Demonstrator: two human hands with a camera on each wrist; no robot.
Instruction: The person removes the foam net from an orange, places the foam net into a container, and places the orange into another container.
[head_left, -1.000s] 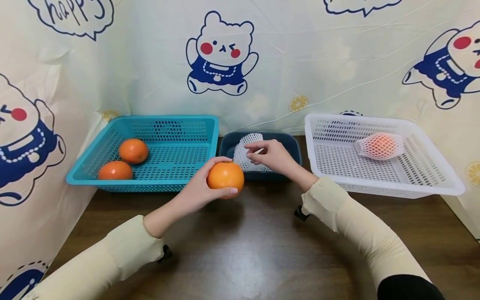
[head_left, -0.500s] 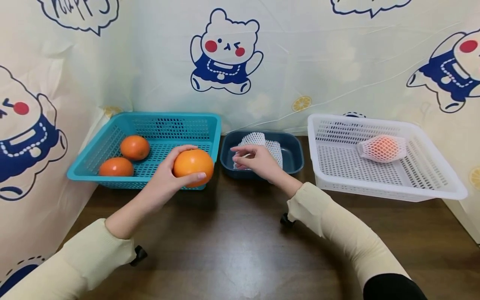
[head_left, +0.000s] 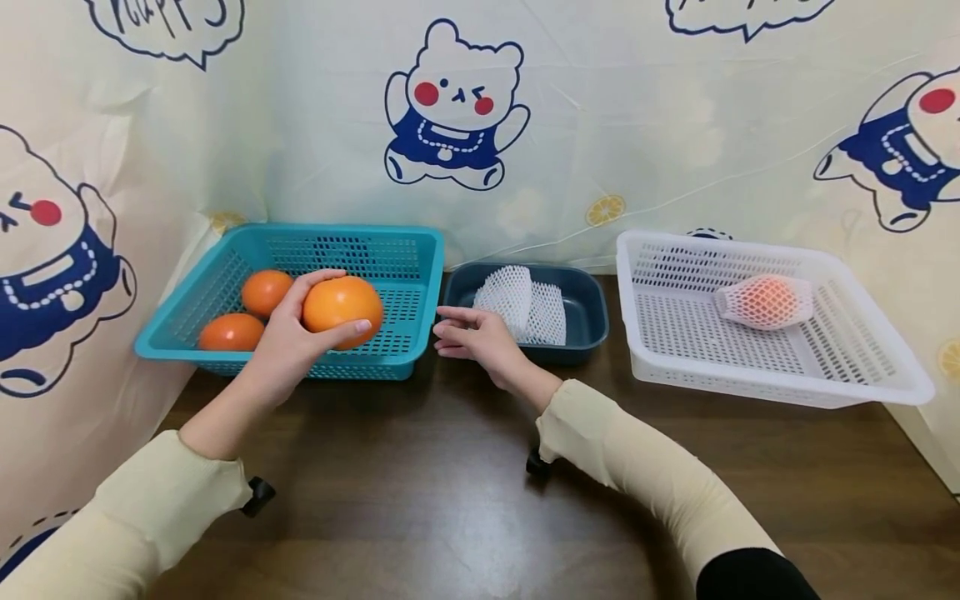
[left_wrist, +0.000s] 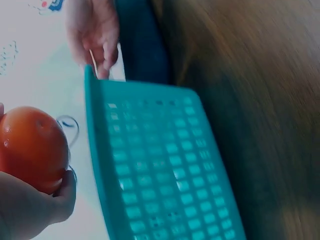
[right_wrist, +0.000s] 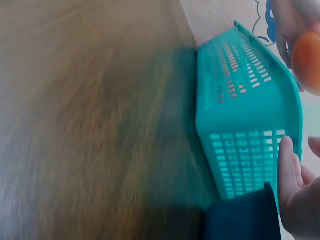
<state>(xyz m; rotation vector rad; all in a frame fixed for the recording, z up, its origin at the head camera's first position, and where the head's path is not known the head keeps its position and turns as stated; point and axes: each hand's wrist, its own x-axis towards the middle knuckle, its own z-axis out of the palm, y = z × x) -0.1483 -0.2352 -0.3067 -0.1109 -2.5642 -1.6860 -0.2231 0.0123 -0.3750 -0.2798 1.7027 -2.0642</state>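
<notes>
My left hand (head_left: 288, 337) grips an orange (head_left: 343, 312) above the teal basket (head_left: 429, 333), thumb along its near side. In the left wrist view the same orange (left_wrist: 34, 147) shows beside that basket's wall. Two more oranges, a front one (head_left: 231, 332) and a back one (head_left: 266, 292), lie at the basket's left. Holding nothing, my right hand (head_left: 483, 342) hovers between the teal basket's right end and a small dark blue tub (head_left: 588, 308), fingers extended. White foam net sleeves (head_left: 517, 300) lie in the tub. The right wrist view catches only part of the right hand (right_wrist: 300, 200).
To the right, a white basket (head_left: 750, 375) contains a fruit in a foam net (head_left: 768, 302). The containers stand in a row at the back of the brown wooden table (head_left: 480, 500), against a printed cloth (head_left: 585, 108).
My left hand has carried the orange leftward, from in front of the tub to over the teal basket. The right hand has moved left, off the foam nets, toward the basket's right end.
</notes>
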